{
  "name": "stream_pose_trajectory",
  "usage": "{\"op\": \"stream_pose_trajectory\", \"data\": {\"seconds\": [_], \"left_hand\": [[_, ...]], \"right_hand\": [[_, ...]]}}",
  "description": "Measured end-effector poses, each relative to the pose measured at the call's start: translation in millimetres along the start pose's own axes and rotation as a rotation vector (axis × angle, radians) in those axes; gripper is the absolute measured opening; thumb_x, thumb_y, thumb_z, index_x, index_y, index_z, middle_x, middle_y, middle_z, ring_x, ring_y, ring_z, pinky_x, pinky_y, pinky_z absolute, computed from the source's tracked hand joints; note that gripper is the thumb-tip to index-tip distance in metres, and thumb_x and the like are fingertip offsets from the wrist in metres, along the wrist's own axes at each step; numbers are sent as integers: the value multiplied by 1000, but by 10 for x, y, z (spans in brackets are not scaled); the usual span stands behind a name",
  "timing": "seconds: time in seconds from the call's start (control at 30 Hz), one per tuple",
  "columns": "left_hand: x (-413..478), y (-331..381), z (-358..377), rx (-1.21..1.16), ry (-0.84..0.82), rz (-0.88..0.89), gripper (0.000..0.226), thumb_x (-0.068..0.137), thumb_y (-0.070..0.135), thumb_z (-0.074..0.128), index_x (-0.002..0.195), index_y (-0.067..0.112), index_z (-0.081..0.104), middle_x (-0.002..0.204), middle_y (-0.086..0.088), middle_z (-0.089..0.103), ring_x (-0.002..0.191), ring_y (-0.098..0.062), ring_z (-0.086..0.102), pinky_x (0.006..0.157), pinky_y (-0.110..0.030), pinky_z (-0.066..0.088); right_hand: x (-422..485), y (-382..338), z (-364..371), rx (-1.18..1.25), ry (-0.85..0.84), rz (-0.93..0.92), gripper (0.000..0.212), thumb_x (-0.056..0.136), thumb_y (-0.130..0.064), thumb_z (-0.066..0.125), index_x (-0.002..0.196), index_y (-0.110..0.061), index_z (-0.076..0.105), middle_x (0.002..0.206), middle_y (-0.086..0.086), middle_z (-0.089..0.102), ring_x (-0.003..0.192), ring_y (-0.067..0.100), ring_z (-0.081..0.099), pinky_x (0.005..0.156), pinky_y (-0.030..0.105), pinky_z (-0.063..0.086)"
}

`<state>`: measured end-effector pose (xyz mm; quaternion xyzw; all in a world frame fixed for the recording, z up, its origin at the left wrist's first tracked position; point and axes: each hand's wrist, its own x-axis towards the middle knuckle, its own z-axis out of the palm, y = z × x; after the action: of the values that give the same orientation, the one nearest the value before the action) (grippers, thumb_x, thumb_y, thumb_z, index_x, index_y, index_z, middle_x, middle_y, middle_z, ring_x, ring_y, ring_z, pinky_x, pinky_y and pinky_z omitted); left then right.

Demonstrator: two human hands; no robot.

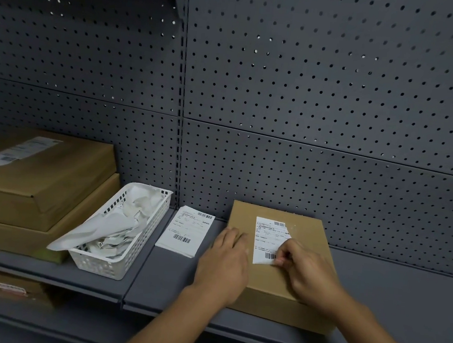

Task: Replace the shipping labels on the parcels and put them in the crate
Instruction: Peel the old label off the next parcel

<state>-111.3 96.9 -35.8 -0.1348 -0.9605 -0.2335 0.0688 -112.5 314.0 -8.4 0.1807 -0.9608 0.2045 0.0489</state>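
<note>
Hands work at the near edge of a grey shelf [402,287], both on one brown parcel [306,231] that lies flat with its long side running away from the person. The left hand [224,257] rests spread on the parcel's left edge, fingers straight and pressing down as if to hold the box in place. The right hand [302,267] is curled, thumb and fingertips pinching the near right corner of the white label [267,239], which looks slightly raised from the cardboard there. That label sits lengthwise on the lid, barcode end nearest, so the right hand is the one placed to act on it — any peel would likely travel from this near corner up the label's long axis, away from the body, while the left hand resists the pull. Whether it is coming off or being smoothed on I cannot tell for sure. Just left of the parcel lies a stack of loose labels [185,231], then a white basket [105,264] full of crumpled paper, and beyond that two large cardboard boxes [39,175] stacked against the pegboard wall [310,96].
</note>
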Motion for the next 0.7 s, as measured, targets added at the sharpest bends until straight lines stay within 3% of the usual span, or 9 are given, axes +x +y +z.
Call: {"op": "stream_pose_trajectory", "data": {"seconds": [0.13, 0.23, 0.4, 0.57, 0.7], "left_hand": [[-5, -23, 8, -23, 18, 4, 58, 103, 36, 15, 154, 19, 36, 161, 4, 29, 153, -16, 17, 120, -38, 32], [-1, -16, 10, -22, 0, 17, 49, 107, 28, 28, 155, 19, 33, 160, 3, 27, 152, -17, 16, 120, -38, 33], [5, -18, 10, -41, -8, 21, 48, 109, 29, 27, 155, 20, 31, 158, 2, 25, 151, -17, 17, 120, -38, 31], [-9, 4, 38, 2, 31, 8, 78, 91, 46, -2, 154, 18, 35, 158, 0, 29, 151, -18, 22, 121, -39, 31], [-20, 6, 23, 19, 29, 9, 81, 89, 45, -4, 155, 18, 34, 160, 0, 28, 152, -18, 22, 124, -37, 27]], "right_hand": [[28, -64, -85, 65, -4, -55, 9, 101, -45, 57, 101, -37, 53, 103, -24, 59, 89, 2, 58, 77, 31, 50], [67, -108, -114, 34, -54, -151, 28, 96, -59, 58, 114, -37, 61, 107, -21, 57, 93, 1, 59, 79, 25, 50], [88, -73, 30, 106, 38, -162, 10, 97, -38, 66, 93, -30, 62, 97, -17, 59, 85, 5, 60, 75, 39, 52], [75, -63, 65, 169, 97, -145, 10, 97, -32, 64, 89, -29, 60, 92, -18, 59, 83, 7, 59, 71, 37, 51], [63, -3, 48, 274, 206, -65, 17, 97, -13, 67, 86, -23, 60, 94, -13, 60, 90, 10, 60, 75, 32, 50]]}}
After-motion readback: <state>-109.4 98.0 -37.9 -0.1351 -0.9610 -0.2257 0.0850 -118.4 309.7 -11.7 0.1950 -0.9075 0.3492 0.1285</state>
